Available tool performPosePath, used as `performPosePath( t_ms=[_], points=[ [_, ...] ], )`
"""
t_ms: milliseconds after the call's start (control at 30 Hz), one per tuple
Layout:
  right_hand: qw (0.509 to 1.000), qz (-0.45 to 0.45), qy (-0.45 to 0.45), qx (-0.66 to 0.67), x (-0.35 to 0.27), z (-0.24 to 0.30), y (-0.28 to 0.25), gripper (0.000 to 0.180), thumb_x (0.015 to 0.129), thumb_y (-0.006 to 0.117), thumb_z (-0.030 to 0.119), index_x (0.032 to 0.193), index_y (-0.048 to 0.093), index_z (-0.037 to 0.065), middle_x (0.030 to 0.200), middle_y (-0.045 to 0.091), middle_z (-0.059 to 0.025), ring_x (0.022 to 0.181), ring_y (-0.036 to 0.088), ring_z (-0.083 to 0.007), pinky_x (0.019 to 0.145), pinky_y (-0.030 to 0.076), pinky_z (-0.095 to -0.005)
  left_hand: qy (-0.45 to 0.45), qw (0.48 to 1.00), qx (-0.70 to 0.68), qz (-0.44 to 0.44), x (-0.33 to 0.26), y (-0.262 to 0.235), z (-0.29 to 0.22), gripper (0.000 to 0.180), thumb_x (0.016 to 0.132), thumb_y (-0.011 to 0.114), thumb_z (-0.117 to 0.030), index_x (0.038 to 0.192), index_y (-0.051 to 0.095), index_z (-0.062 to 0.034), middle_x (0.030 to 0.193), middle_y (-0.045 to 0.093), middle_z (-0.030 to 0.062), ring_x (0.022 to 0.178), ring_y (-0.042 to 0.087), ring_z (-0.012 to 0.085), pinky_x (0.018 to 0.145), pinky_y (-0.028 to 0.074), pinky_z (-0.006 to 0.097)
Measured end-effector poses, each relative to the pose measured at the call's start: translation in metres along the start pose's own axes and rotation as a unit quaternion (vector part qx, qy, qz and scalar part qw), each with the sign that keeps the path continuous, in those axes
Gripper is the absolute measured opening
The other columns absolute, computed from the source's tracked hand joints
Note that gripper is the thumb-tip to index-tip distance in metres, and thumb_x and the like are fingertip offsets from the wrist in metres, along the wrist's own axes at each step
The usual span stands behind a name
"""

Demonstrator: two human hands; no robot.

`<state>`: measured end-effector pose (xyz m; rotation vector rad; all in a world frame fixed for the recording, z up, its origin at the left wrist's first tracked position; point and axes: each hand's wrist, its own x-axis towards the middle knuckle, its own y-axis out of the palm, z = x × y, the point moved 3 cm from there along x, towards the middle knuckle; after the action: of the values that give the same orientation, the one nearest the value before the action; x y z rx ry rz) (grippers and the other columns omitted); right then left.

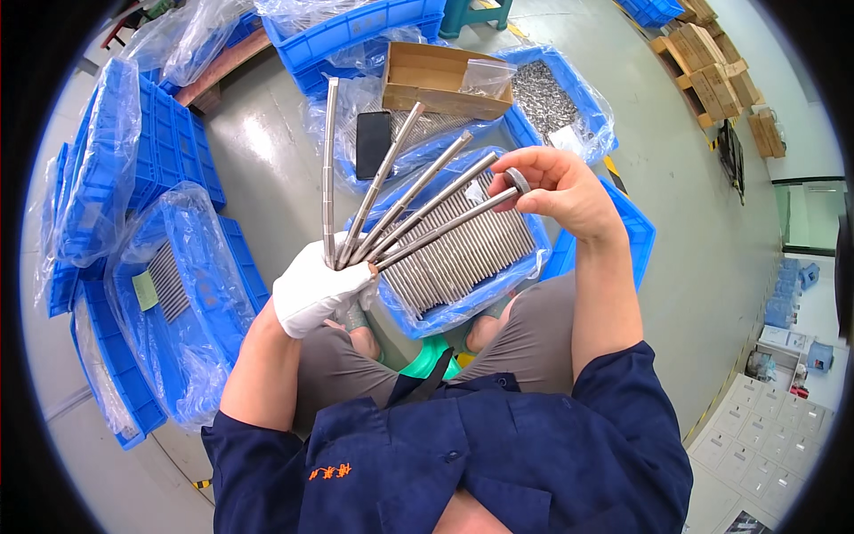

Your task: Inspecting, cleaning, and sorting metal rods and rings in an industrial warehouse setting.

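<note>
Your left hand point(313, 287), in a white glove, is clenched around the lower ends of five long metal rods point(405, 209). The rods spread out from this hand like a fan, between 12 o'clock and 2 o'clock. The first rod stands almost straight up toward 12 o'clock; the others lean more and more to the right. The lowest rod point(445, 229) has its long axis running from your left hand toward 2 o'clock, and its flat round head is at the far end.

Your right hand point(553, 191) is bare and lies at 2 o'clock from the left one. It is half closed: the thumb and the fingertips pinch the head end of the lowest rod, and the other fingers curl above it. The other four rods are free at their top ends.

Just under the fan, a blue crate point(623, 222) lined with clear plastic holds many similar rods in a row. It rests in front of your knees on the floor point(267, 151). At 12 o'clock from it a cardboard box point(440, 76) sits on another crate.
</note>
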<state>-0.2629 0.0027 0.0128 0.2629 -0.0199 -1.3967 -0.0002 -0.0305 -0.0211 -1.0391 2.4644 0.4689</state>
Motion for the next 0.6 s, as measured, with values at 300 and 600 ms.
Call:
performPosePath(
  t_ms=[300,600],
  points=[
    [0.997,-0.029,0.028,-0.069,-0.006,0.007,0.005,0.037,0.064,0.063,-0.002,0.100,0.053,-0.002,0.088,0.059,-0.0103,0.078,0.059,-0.0162,0.072,0.050,-0.0270,0.003,1.000,-0.013,-0.017,0.002,0.001,0.004,0.017,0.073,0.060,-0.020,0.074,0.053,-0.0048,0.056,0.051,0.0020,0.045,0.043,0.0061,0.039,0.032,0.019],
    [0.988,-0.020,0.056,0.141,0.008,-0.042,0.055,0.038,0.065,0.065,-0.004,0.101,0.053,0.000,0.092,0.059,-0.0108,0.079,0.058,-0.0146,0.069,0.049,-0.0249,-0.009,0.999,-0.032,-0.007,0.004,0.011,-0.002,0.024,0.073,0.061,-0.022,0.081,0.053,-0.0008,0.055,0.051,0.0063,0.047,0.047,0.0118,0.045,0.037,0.023]
  ],
)
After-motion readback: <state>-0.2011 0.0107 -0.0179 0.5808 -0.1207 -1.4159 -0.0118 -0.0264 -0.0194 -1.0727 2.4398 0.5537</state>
